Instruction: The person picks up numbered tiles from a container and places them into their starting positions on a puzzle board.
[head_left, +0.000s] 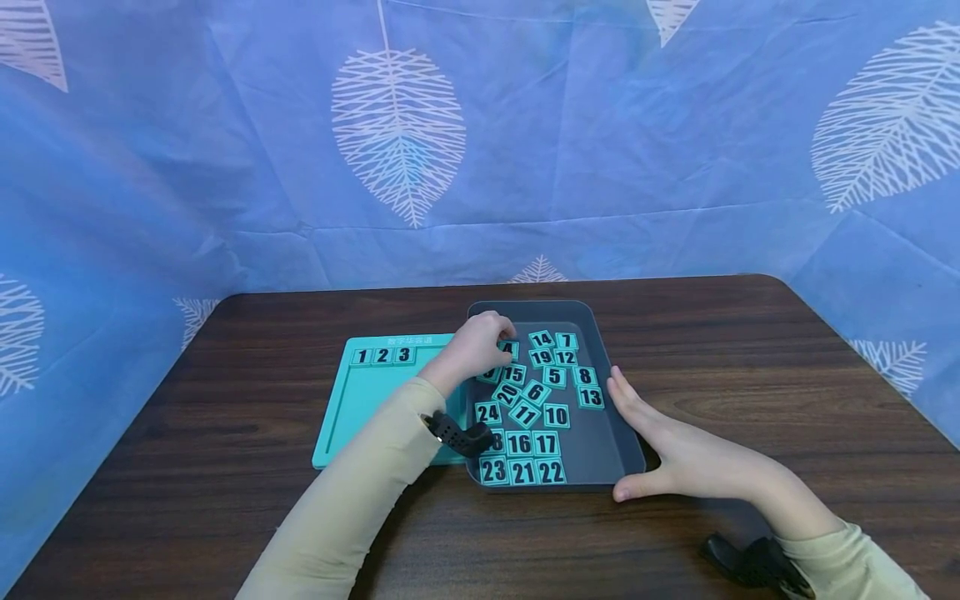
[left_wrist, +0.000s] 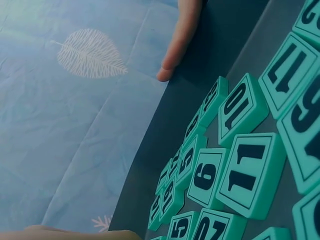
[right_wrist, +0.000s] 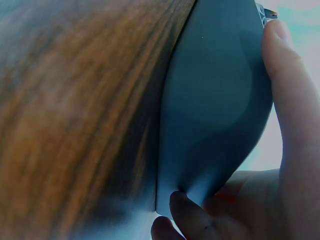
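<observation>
My left hand (head_left: pixel 472 348) reaches over the left wall of a dark grey tray (head_left: pixel 607 450). Its thumb and a curled finger pinch the number 4 tile (head_left: pixel 509 350). More turquoise number tiles lie in the tray, among them 15 (head_left: pixel 513 374), 11 (left_wrist: pixel 246 172) and 10 (left_wrist: pixel 239 107). Spread around the tray's right side, my right hand (head_left: pixel 678 458) touches the outer wall with fairly straight fingers, the thumb near the front corner. In the right wrist view its fingers (right_wrist: pixel 192 215) rest against the tray's wall (right_wrist: pixel 215 100).
A turquoise number board (head_left: pixel 337 417) stands left of the tray, partly hidden by the left arm. Tiles 1 (head_left: pixel 362 357), 2 (head_left: pixel 383 356) and 3 (head_left: pixel 405 356) sit in its top row. Below is a dark wooden table (head_left: pixel 247 467), with a blue leaf-patterned cloth (head_left: pixel 562 150) behind.
</observation>
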